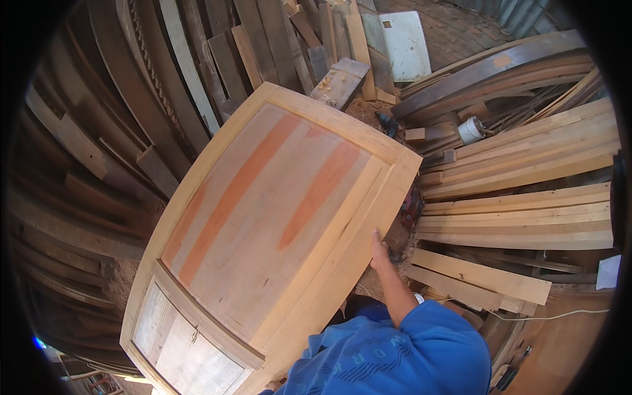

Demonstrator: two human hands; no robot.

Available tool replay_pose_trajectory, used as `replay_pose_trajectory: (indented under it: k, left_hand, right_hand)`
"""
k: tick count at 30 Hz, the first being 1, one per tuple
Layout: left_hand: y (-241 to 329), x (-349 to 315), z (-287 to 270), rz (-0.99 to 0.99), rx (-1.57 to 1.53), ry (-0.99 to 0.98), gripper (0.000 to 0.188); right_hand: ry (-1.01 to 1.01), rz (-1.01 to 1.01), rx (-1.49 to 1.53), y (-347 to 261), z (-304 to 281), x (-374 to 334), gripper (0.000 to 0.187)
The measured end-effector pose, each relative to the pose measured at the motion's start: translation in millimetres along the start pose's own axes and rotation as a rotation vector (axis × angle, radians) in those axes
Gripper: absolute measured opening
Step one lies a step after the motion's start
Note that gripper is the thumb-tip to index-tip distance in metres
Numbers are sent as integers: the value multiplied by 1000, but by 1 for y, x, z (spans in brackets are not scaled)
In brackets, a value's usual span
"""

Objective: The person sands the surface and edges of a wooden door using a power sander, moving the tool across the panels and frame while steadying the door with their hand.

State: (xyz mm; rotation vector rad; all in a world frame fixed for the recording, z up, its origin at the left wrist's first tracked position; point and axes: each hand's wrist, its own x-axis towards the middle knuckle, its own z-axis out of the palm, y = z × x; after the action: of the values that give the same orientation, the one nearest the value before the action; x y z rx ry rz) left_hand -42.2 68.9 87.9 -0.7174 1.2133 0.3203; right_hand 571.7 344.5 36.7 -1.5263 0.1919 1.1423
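A large panelled wooden door [263, 197] lies slantwise across the middle in front of me. Its pale frame surrounds a big panel with reddish streaks and a smaller, lighter panel at the lower left. A small metal fitting [195, 334] sits on the smaller panel. My right hand [380, 252] is closed on the door's right edge, thumb along the face and the other fingers hidden behind it. At the bottom of the view, a sliver of my left hand [273, 384] shows, gripping the door's near edge; most of it is hidden.
Dark planks [85, 145] lean along the left and back. Pale boards [526, 217] are stacked on the right, near a white bucket [471, 130]. A power tool [387, 124] and a shavings-strewn wooden block [340, 83] sit beyond the door. A white cord [553, 317] runs at lower right.
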Motion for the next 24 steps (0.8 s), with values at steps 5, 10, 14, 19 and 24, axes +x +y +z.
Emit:
replay_pose_trajectory:
  k: [5, 10, 14, 19, 24]
  left_hand:
    - [44, -45, 10, -428, 301, -320, 77]
    - [125, -64, 181, -315, 702, -676, 84]
    - [136, -63, 269, 75, 799, -618, 80]
    - [98, -40, 333, 606, 1091, -205, 56]
    - [106, -32, 403, 1425, 1524, -66, 35]
  right_hand:
    - [89, 5, 0, 14, 19, -12, 90]
    - [241, -27, 89, 30, -4, -3, 92]
    - [272, 63, -131, 13, 40, -5, 89]
    - [301, 8, -118, 21, 48, 23, 91]
    - [424, -178, -643, 0, 97, -15, 85]
